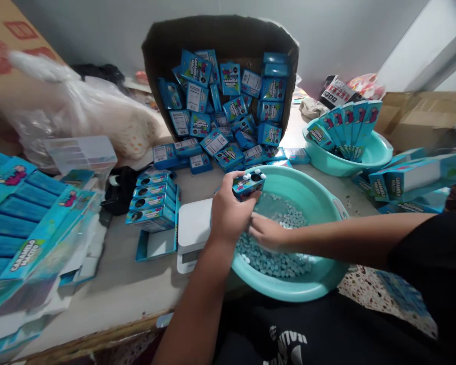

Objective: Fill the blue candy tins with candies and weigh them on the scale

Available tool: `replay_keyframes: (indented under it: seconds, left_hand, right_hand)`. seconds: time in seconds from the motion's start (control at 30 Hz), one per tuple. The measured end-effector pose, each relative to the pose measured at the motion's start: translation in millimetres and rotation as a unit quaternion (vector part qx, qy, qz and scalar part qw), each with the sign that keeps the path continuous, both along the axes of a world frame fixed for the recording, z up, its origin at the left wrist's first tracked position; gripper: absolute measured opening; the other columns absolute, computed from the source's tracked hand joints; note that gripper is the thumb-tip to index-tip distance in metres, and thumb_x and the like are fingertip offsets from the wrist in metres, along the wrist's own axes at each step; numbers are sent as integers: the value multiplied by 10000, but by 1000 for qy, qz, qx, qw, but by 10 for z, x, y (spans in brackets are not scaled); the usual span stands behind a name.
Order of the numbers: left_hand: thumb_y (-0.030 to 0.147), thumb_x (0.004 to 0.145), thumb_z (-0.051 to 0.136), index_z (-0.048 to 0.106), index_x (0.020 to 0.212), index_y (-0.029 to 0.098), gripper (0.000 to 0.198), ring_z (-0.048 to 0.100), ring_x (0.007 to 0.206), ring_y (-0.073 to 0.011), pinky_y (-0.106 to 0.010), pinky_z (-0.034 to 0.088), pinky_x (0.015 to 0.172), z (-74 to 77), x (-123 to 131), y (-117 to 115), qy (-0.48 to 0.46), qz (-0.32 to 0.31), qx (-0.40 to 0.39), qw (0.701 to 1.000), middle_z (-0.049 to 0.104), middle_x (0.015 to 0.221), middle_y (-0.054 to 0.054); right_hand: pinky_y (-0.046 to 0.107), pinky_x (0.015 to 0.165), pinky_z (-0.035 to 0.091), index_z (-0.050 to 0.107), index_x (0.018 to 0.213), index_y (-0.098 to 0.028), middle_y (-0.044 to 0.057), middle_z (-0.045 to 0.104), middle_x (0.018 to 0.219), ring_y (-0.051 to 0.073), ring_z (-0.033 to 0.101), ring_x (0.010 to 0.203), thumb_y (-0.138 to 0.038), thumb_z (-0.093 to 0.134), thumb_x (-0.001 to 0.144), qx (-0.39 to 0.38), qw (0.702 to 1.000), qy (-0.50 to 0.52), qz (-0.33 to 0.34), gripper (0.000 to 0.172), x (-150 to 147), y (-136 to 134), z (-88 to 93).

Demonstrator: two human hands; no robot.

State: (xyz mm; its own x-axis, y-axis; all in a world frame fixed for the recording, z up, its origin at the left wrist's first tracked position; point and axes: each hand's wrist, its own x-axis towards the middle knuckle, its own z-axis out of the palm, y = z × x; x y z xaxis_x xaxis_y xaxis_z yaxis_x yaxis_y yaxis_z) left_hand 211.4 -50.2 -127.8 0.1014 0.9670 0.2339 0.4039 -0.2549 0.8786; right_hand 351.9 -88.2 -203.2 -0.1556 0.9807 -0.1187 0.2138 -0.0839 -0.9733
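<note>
My left hand grips a small blue candy box above the basin's left side. A few pale candies show at the box's top, around a dark opening. Below it, my right hand reaches down into the turquoise basin, its fingertips partly hidden and blurred. Small pale blue candies cover part of the basin's bottom. Left of the basin is a white scale, partly behind my left forearm.
A large carton of blue candy boxes stands at the back. Several boxes are lined up in a tray left of the scale. Stacked blue packs fill the far left. Another turquoise basin holds flat display cartons at the right.
</note>
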Motion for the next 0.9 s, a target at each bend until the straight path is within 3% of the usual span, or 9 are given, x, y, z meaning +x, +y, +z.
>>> replay_keyframes:
  seconds: [0.17, 0.33, 0.4, 0.47, 0.57, 0.77, 0.83, 0.9]
  left_hand:
    - [325, 770, 786, 602, 1214, 287, 482, 721, 972, -245, -338, 560, 847, 6, 9, 60, 32, 1, -15, 999, 748, 1061, -16]
    - [285, 777, 776, 603, 1221, 281, 477, 717, 999, -278, -369, 554, 866, 1, 9, 43, 72, -6, -22, 997, 751, 1073, -43]
    - [280, 782, 770, 598, 1233, 281, 482, 719, 998, -287, -379, 552, 865, -3, 8, 22, 85, -14, -24, 996, 754, 1072, -48]
    - [272, 783, 767, 597, 1236, 283, 484, 720, 996, -293, -380, 552, 855, -4, 12, 10, 96, -24, -23, 995, 756, 1071, -50]
    - [279, 789, 763, 597, 1235, 289, 476, 718, 999, -285, -370, 549, 859, 3, 34, 22, 100, -23, -18, 995, 754, 1075, -44]
    - [307, 785, 769, 598, 1222, 292, 470, 706, 987, -276, -358, 550, 835, 12, 77, 77, 106, -15, -21, 994, 741, 1071, -44]
    - [315, 789, 766, 593, 1229, 299, 473, 704, 995, -280, -359, 547, 833, 8, 74, 73, 108, -13, -21, 994, 738, 1080, -43]
    - [323, 800, 758, 584, 1239, 300, 472, 700, 1024, -288, -364, 543, 846, 6, 65, 61, 114, -4, -16, 993, 733, 1109, -49]
  right_hand:
    - [505, 1161, 333, 683, 1203, -223, 102, 663, 1333, 319, 554, 1284, -399, 549, 946, -40, 988, -95, 111, 338, -208, -380, 115]
    - [494, 1130, 371, 732, 1012, -237, 84, 733, 1167, 306, 620, 1173, -446, 634, 885, -238, 970, -10, 55, 263, -125, -577, 377]
    - [443, 1094, 417, 724, 971, -229, 68, 753, 1081, 259, 670, 1068, -441, 634, 883, -348, 935, 71, 9, 247, -93, -606, 468]
    - [398, 1002, 483, 704, 1011, -214, 58, 762, 982, 216, 708, 915, -465, 606, 904, -450, 881, 138, -43, 290, -79, -587, 530]
    - [357, 840, 540, 679, 1059, -200, 49, 754, 847, 191, 710, 731, -511, 524, 946, -530, 814, 218, -96, 365, -100, -497, 552]
    - [384, 708, 578, 687, 981, -201, 54, 733, 733, 202, 687, 601, -433, 450, 947, -499, 783, 332, -169, 333, -210, -352, 442]
    - [413, 736, 589, 689, 953, -187, 63, 728, 719, 214, 700, 637, -396, 461, 934, -459, 788, 362, -191, 310, -214, -309, 415]
    - [431, 762, 598, 686, 944, -175, 71, 727, 723, 225, 713, 688, -356, 485, 920, -379, 815, 387, -209, 271, -180, -249, 422]
